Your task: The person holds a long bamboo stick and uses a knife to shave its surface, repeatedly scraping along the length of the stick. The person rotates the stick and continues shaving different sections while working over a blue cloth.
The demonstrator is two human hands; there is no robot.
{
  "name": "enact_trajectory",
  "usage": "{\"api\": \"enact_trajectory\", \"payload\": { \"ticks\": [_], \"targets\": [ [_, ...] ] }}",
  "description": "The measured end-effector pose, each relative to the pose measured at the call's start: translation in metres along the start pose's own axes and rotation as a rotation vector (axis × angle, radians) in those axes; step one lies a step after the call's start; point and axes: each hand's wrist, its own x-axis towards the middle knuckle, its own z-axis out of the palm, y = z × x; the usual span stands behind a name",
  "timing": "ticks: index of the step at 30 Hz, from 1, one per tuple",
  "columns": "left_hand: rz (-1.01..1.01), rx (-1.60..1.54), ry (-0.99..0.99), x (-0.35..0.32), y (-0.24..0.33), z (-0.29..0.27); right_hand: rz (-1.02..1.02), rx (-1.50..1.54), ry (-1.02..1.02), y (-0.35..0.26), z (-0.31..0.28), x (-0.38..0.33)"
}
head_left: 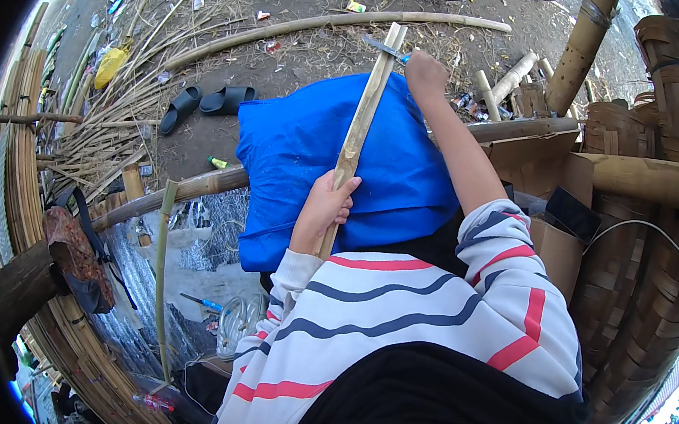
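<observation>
A long split piece of bamboo (362, 120) slants up and away from me across a blue cloth (293, 146) spread over my lap. My left hand (327, 208) is closed around its lower part. Near the far end, my right hand (427, 75) grips a knife (384, 48) with a blue handle. The blade lies crosswise against the bamboo a little below its tip. A narrow split or groove shows at that tip. Fingers of my right hand cover most of the knife handle.
Black sandals (226, 100) sit on the littered ground beyond a bamboo rail (195, 186). A long bamboo strip (292, 23) lies farther off. At right are a cardboard box (552, 253) and woven bamboo (637, 265). A blue-handled tool (208, 304) lies at left near an upright bamboo stick (161, 260).
</observation>
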Motion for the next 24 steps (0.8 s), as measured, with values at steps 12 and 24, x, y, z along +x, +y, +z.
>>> {"api": "enact_trajectory", "payload": {
  "ticks": [12, 24],
  "targets": [
    [-0.018, -0.017, -0.051, -0.006, -0.005, -0.004, 0.1, -0.079, 0.012, 0.017, -0.005, 0.044],
    [-0.086, -0.085, -0.234, -0.055, -0.023, -0.01, 0.609, -0.24, -0.228, 0.089, -0.014, 0.071]
  ]
}}
